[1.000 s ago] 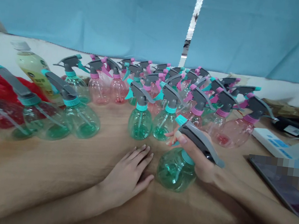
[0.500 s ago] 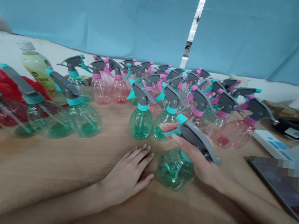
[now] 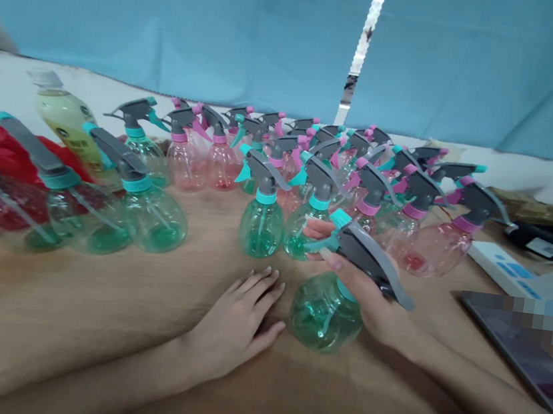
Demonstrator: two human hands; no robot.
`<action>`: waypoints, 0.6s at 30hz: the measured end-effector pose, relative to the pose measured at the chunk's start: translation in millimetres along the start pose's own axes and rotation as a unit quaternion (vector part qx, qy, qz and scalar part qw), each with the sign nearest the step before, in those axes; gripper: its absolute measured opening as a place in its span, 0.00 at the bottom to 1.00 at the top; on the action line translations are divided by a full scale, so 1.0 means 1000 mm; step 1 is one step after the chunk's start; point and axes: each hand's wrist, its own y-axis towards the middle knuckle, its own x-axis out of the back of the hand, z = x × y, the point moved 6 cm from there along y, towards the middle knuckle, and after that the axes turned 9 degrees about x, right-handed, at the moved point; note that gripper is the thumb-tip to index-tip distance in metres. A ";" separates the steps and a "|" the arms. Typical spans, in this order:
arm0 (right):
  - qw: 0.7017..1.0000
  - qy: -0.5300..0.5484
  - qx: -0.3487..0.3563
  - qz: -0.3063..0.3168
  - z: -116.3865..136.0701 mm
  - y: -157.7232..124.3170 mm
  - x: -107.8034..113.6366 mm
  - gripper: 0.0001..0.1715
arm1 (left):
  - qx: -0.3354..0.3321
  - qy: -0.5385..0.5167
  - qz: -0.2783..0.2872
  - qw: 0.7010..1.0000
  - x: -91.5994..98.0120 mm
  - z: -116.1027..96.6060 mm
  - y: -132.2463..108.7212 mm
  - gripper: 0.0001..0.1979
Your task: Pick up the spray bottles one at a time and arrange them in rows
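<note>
My right hand (image 3: 372, 286) is wrapped round the neck of a green spray bottle (image 3: 323, 317) with a grey and teal trigger head, its fingers by the trigger. The bottle tilts slightly, its nozzle towards the far left; I cannot tell whether its base touches the table. Palm down on the wooden table (image 3: 183, 310), my left hand (image 3: 239, 323) lies flat with fingers loosely apart, just left of that bottle. Ahead of my hands stand another green spray bottle (image 3: 261, 228) and several more green and pink ones.
Three green spray bottles (image 3: 154, 219) stand at the left, near a red plastic bag (image 3: 1, 150) and a yellowish drink bottle (image 3: 72, 125). On the right lie a phone (image 3: 516, 344) and a white power strip (image 3: 511, 269). A blue cloth (image 3: 202, 30) hangs behind.
My right fingers have shifted slightly round the trigger, and the spray bottle's head has moved a touch to the right. My left hand has stayed in place.
</note>
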 end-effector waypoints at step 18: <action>0.999 0.019 -0.026 0.033 -0.005 -0.002 -0.001 0.15 | 0.007 -0.002 0.005 1.000 0.000 0.000 0.000 0.25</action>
